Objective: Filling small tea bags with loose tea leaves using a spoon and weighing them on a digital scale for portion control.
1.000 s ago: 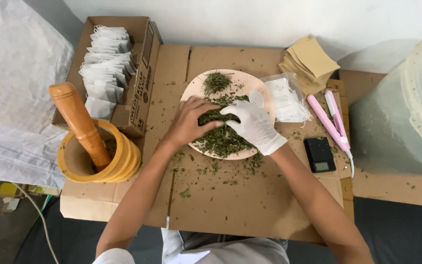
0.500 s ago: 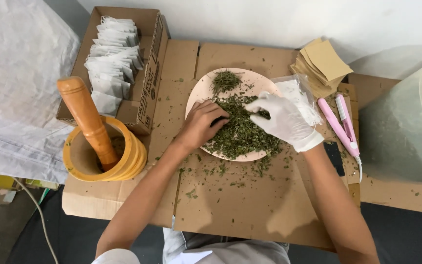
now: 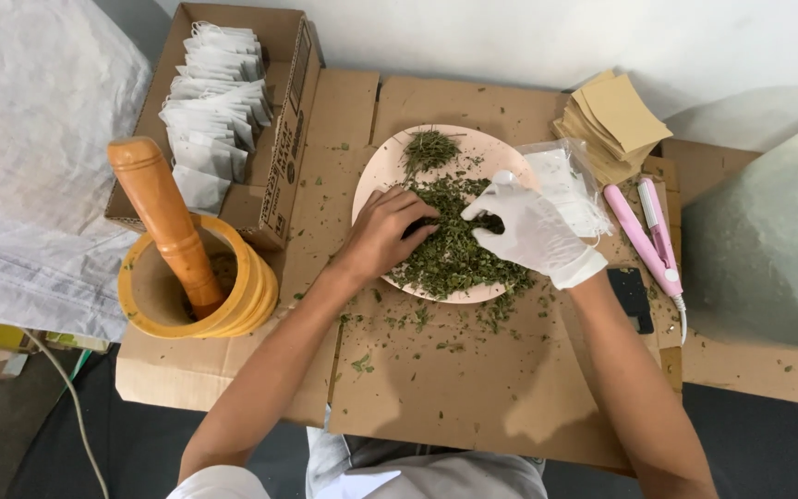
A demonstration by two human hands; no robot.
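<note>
A pale pink plate [image 3: 382, 166] rests on flattened cardboard and carries a heap of dried green leaves [image 3: 454, 251]. My bare left hand [image 3: 382, 233] lies on the left side of the heap, fingers curled into the leaves. My right hand [image 3: 533, 233], in a white glove, is over the right side of the heap, its fingertips pinching down into the leaves. A smaller clump of leaves [image 3: 429, 148] sits at the plate's far edge.
A yellow mortar [image 3: 154, 296] with a wooden pestle [image 3: 163, 217] stands left. Behind it a cardboard box [image 3: 284, 139] holds white sachets [image 3: 214, 102]. On the right lie clear bags [image 3: 567, 185], brown paper envelopes [image 3: 613, 120], a pink sealer tool [image 3: 646, 240], a small black scale [image 3: 633, 298] and a translucent tub [image 3: 768, 240].
Both hands have shifted over the leaf heap, gathering leaves between them. The view has tilted a little; plate and tools stay put.
</note>
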